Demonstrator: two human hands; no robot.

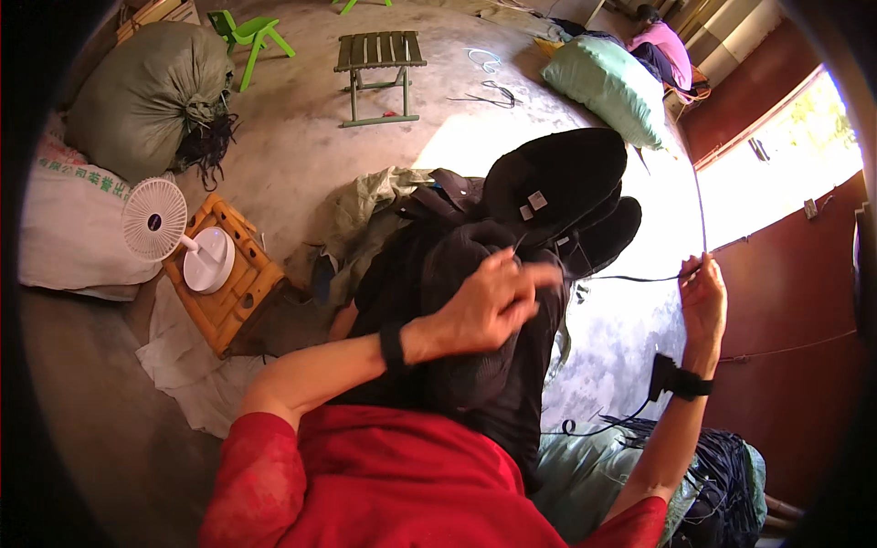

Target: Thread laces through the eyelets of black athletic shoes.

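My left hand (498, 301) is over my lap, its fingers curled and partly blurred; what they hold cannot be made out. A thin black cord (630, 278) stretches from beside its fingertips to my right hand (703, 294), which pinches it out to the right. From there the cord also runs upward. Beyond my left hand, rounded black fabric pieces (557, 173) with small white labels rest stacked at my knees. A dark ribbed fabric piece (466, 265) lies partly beneath that hand.
A white fan (208, 260) stands on a wooden stool (228, 315) at left, near stuffed sacks (151, 100). A slatted folding stool (380, 53) stands ahead. Beside my right arm is a bag (585, 461) with bundled dark cords (722, 466). Another person (662, 50) sits far right.
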